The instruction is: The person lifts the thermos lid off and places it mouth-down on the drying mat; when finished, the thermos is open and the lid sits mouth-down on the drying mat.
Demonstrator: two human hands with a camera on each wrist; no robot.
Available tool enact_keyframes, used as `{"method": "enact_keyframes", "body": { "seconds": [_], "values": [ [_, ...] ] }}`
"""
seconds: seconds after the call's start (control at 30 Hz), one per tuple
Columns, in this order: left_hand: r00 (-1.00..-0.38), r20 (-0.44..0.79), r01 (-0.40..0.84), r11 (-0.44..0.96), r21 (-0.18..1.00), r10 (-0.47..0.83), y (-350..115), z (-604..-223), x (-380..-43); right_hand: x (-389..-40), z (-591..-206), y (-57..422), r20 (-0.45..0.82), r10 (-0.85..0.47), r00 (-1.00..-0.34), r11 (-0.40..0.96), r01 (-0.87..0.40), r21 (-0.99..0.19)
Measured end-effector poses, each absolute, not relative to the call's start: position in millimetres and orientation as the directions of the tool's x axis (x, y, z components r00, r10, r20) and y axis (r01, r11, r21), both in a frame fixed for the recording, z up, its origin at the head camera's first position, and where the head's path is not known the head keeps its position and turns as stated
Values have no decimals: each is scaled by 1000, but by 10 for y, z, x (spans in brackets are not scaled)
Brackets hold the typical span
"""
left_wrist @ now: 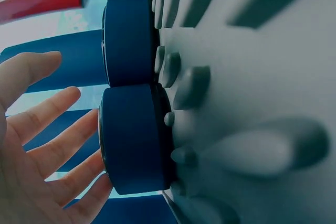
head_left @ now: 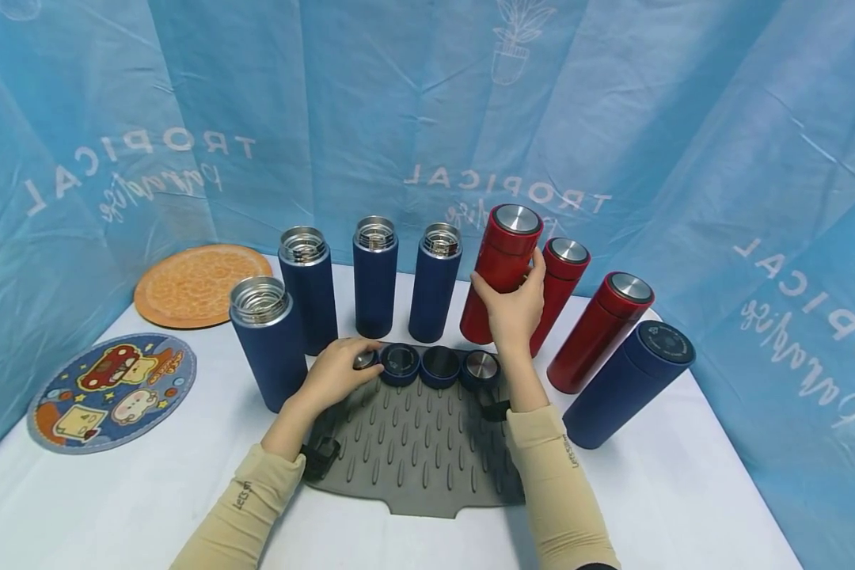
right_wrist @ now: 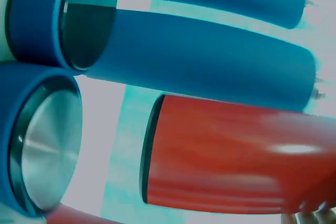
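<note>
My right hand (head_left: pixel 516 309) grips a red thermos (head_left: pixel 497 273) with a silver-topped lid, upright behind the grey ridged mat (head_left: pixel 420 443). In the right wrist view the dark base of this red thermos (right_wrist: pixel 226 153) shows, with fingertips (right_wrist: pixel 310 216) at the lower right. Several blue thermos lids stand in a row along the mat's far edge, among them a dark-topped lid (head_left: pixel 399 364) and a silver-topped lid (head_left: pixel 480 366). Beside the leftmost lid (head_left: pixel 365 360) is my left hand (head_left: pixel 338 368). Its fingers are spread in the left wrist view, some fingertips right at a blue lid (left_wrist: pixel 134 140).
Several lidless blue thermoses (head_left: pixel 374 277) stand upright behind and left of the mat. Two more red thermoses (head_left: pixel 598 332) and a lidded blue thermos (head_left: pixel 627 384) stand at right. An orange round mat (head_left: pixel 203 285) and a cartoon-printed mat (head_left: pixel 114 392) lie at left. A blue curtain (head_left: pixel 370 103) hangs behind.
</note>
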State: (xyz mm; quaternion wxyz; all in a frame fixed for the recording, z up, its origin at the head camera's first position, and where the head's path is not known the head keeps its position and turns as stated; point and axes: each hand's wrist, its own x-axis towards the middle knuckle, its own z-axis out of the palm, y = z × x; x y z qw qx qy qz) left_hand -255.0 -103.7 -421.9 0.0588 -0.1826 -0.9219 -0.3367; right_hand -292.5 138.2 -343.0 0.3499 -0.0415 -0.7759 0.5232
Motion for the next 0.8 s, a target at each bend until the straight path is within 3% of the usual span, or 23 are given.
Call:
{"method": "enact_keyframes", "body": {
  "seconds": [0.27, 0.43, 0.6, 0.8],
  "values": [
    [-924, 234, 382, 706, 597, 302, -1041, -4209, -2558, -2619, -3351, 1444, 538, 331, -775, 365, -421, -830],
    [-924, 235, 383, 702, 600, 303, -1046, -4203, -2558, -2477, -3332, 1489, 550, 242, -800, 390, -438, -810],
    [-926, 224, 377, 702, 604, 304, -1049, -4209, -2547, -2367, -3334, 1520, 528, 119, -841, 516, -402, -756],
    [-928, 214, 371, 697, 613, 306, -1044, -4206, -2548, -2300, -3371, 1517, 500, -37, -865, 736, -362, -572]
  ]
}}
